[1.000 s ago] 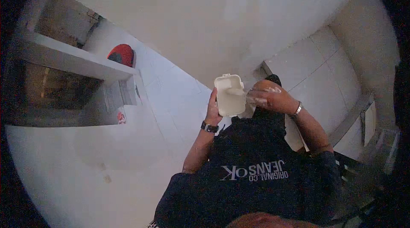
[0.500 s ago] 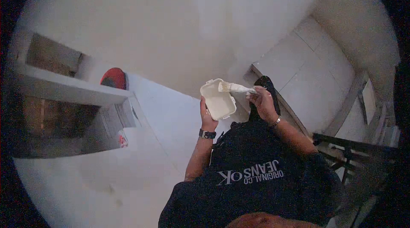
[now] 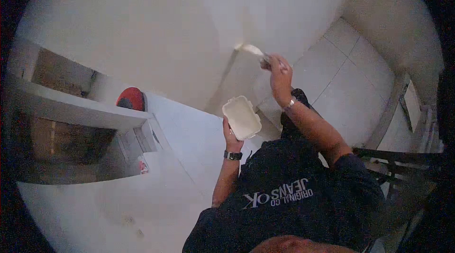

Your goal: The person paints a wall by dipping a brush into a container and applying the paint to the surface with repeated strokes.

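My left hand [image 3: 231,134] is closed on the side and underside of a cream plastic tub [image 3: 242,119], held open side up with pale paint inside. Ahead of it, my right hand [image 3: 278,67] grips the handle of a paintbrush [image 3: 251,49]. The brush's pale bristles touch the wall [image 3: 189,30], where a lighter, wet-looking area shows above them. My fingers hide most of the handle.
A white counter [image 3: 185,115] runs along the wall on the left, with a red and black rounded object [image 3: 131,99] on it. Open shelves [image 3: 71,144] lie further left. On the right are pale floor tiles [image 3: 332,82] and a dark railing [image 3: 393,160].
My right hand has lifted the paintbrush out of the tub and moved it forward onto the wall. The tub has stayed in my left hand, slightly lower in view.
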Demonstrator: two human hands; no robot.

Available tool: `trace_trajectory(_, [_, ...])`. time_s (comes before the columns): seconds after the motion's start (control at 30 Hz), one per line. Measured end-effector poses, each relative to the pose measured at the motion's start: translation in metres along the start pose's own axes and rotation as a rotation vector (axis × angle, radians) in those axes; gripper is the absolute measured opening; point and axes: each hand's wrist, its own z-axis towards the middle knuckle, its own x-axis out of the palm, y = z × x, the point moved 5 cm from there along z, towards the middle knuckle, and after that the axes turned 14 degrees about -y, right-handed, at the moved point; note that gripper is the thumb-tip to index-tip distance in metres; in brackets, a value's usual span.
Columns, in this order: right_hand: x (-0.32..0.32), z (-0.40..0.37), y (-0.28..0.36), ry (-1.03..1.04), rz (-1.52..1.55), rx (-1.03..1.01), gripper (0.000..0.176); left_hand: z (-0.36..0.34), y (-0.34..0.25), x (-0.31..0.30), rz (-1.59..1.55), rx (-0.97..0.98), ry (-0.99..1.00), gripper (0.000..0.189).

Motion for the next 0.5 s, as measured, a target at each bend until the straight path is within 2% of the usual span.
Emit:
trace_trajectory(0.03, [0.016, 0.007, 0.015, 0.059, 0.01, -0.075, 0.023, 0.001, 0.001, 0.0, -0.001, 0.0, -0.005, 0.054])
trace_trajectory(0.13, [0.047, 0.022, 0.053, 0.06, 0.146, -0.137, 0.024, 0.004, 0.002, -0.003, 0.003, 0.001, -0.048, 0.053])
trace_trajectory(0.27, [0.042, 0.016, 0.056, 0.082, 0.327, -0.253, 0.023, 0.01, 0.008, -0.017, -0.013, 0.001, -0.076, 0.054])
trace_trajectory(0.33, [0.031, 0.012, 0.028, 0.066, -0.035, -0.338, 0.026, 0.008, 0.008, -0.012, -0.021, -0.001, -0.096, 0.054])
trace_trajectory(0.4, [0.019, 0.013, -0.017, 0.082, -0.077, -0.306, 0.026, -0.001, -0.001, 0.005, 0.022, 0.086, -0.09, 0.056])
trace_trajectory(0.5, [0.003, 0.014, -0.048, 0.06, -0.196, -0.28, 0.028, 0.009, 0.006, -0.009, 0.023, 0.049, -0.107, 0.057])
